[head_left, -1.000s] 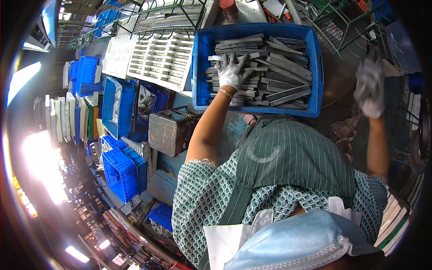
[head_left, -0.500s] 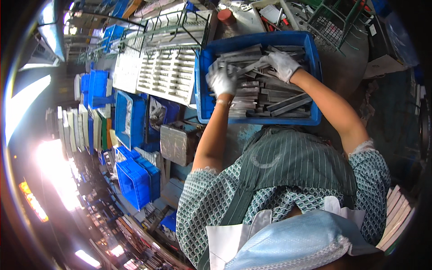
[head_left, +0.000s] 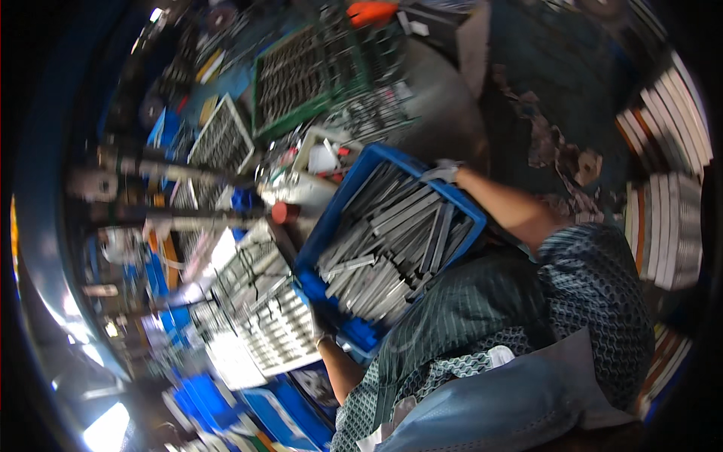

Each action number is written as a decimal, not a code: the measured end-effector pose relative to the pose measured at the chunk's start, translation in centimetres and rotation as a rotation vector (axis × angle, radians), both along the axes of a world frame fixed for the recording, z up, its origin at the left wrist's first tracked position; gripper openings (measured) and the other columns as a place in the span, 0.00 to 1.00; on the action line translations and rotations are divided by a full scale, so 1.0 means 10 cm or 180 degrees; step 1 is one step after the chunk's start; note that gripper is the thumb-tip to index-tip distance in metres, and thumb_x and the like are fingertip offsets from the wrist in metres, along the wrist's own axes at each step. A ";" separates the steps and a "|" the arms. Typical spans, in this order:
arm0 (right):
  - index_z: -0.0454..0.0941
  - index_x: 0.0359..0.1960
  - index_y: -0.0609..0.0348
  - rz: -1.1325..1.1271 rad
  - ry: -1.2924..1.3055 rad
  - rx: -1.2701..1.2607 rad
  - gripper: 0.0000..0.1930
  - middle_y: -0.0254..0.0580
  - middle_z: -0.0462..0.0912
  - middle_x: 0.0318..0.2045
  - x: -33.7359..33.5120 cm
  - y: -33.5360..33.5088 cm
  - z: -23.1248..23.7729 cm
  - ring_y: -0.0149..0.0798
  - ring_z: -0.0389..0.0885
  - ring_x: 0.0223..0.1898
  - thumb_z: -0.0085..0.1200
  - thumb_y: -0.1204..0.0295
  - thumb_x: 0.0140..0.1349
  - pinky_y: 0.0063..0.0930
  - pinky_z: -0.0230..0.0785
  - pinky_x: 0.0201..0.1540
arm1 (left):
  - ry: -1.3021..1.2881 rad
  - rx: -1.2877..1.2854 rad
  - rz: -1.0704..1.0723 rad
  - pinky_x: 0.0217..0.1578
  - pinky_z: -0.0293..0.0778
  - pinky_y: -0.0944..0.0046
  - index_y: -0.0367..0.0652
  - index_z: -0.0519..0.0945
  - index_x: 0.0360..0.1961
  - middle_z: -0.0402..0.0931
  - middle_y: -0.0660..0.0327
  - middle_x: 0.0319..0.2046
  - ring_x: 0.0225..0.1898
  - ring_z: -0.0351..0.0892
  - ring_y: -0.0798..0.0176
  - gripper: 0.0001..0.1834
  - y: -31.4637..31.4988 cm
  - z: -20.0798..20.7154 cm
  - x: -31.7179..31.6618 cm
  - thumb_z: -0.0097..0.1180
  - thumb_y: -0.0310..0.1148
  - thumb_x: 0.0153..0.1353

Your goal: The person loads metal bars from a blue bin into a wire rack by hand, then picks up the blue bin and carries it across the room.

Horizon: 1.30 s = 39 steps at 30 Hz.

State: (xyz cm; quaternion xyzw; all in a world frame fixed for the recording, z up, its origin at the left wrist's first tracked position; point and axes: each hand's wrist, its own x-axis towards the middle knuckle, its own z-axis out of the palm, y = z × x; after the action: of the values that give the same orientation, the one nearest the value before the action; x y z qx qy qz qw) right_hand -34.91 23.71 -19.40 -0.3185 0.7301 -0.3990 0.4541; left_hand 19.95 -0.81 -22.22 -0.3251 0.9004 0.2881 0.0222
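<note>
In front of my apron a blue plastic bin (head_left: 337, 202) sits slantwise, filled with a loose heap of grey metal strips (head_left: 399, 218). My right hand (head_left: 443, 172), in a whitish glove, is closed over the rim at the bin's right end. At the opposite end, beside a white slatted rack (head_left: 280, 331), my left hand (head_left: 320, 325) grips the bin's side; it is dim and blurred, and its fingers are mostly hidden. Neither hand touches the strips.
A red-capped container (head_left: 285, 213) stands just beyond the bin's left corner. Farther off are a green wire basket (head_left: 309, 79) and a whitish tray of small items (head_left: 320, 154). Stacked pale panels (head_left: 663, 226) rise at right; blue bins (head_left: 282, 414) lie lower left.
Both hands have left the metal strips and gone to opposite ends of the bin. My view has swung to the right, so the surroundings appear turned counter-clockwise and blurred.
</note>
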 end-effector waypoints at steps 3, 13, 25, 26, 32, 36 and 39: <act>0.77 0.34 0.66 0.0056 0.0517 0.0376 0.36 0.56 0.77 0.34 -0.12 0.18 0.28 0.50 0.76 0.35 0.57 0.43 0.34 0.36 0.64 0.40 | 0.0238 0.0396 -0.0308 0.45 0.64 0.56 0.45 0.68 0.38 0.69 0.63 0.33 0.35 0.66 0.58 0.22 -0.12 0.40 -1.18 0.34 0.53 0.60; 0.78 0.31 0.66 -0.0232 0.0663 0.0782 0.28 0.54 0.79 0.29 -0.03 0.33 0.37 0.47 0.77 0.31 0.57 0.50 0.38 0.35 0.66 0.36 | 0.0496 0.1345 0.0946 0.41 0.66 0.59 0.46 0.70 0.36 0.70 0.64 0.32 0.35 0.67 0.61 0.24 0.19 1.14 -0.96 0.36 0.57 0.58; 0.75 0.37 0.66 -0.0922 0.0710 0.0683 0.27 0.55 0.77 0.35 -0.56 2.29 0.53 0.45 0.76 0.38 0.54 0.54 0.42 0.32 0.66 0.39 | 0.1544 0.2701 0.2273 0.35 0.68 0.63 0.47 0.73 0.34 0.72 0.64 0.32 0.34 0.69 0.63 0.27 2.21 1.60 -2.20 0.39 0.61 0.54; 0.75 0.38 0.65 -0.1010 0.0851 0.0613 0.27 0.55 0.77 0.34 -0.63 2.46 0.65 0.45 0.76 0.37 0.54 0.54 0.42 0.32 0.66 0.39 | 0.1668 0.2805 0.2410 0.35 0.68 0.64 0.47 0.73 0.34 0.72 0.64 0.32 0.34 0.69 0.63 0.27 2.33 1.64 -2.30 0.39 0.61 0.54; 0.76 0.34 0.65 -0.1347 0.0842 0.0405 0.26 0.56 0.78 0.31 -1.28 3.51 0.74 0.47 0.77 0.32 0.57 0.53 0.42 0.34 0.67 0.37 | 0.1935 0.3039 0.2026 0.15 0.55 0.72 0.57 0.61 0.17 0.56 0.75 0.13 0.15 0.57 0.73 0.23 2.47 1.41 -3.11 0.40 0.62 0.54; 0.68 0.49 0.59 -0.2366 0.3068 0.0026 0.33 0.55 0.74 0.42 -1.85 4.60 -0.29 0.48 0.74 0.43 0.58 0.52 0.43 0.32 0.63 0.46 | 0.1520 0.3774 0.1256 0.15 0.53 0.72 0.58 0.61 0.17 0.55 0.74 0.14 0.15 0.55 0.74 0.21 2.89 1.48 -4.26 0.40 0.61 0.55; 0.72 0.42 0.69 -0.1579 0.1032 -0.0482 0.26 0.49 0.78 0.38 -2.15 4.71 -0.10 0.43 0.76 0.41 0.56 0.59 0.46 0.28 0.65 0.44 | 0.1617 0.3701 0.1659 0.19 0.58 0.74 0.53 0.73 0.29 0.65 0.74 0.18 0.18 0.60 0.74 0.23 2.90 1.40 -4.51 0.41 0.61 0.54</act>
State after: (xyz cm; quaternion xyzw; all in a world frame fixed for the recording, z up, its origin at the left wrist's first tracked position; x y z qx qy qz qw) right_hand -56.42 70.79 -20.36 -0.2229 0.8168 -0.4950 0.1954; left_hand -25.16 28.20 -8.20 -0.3889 0.4691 0.7879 -0.0889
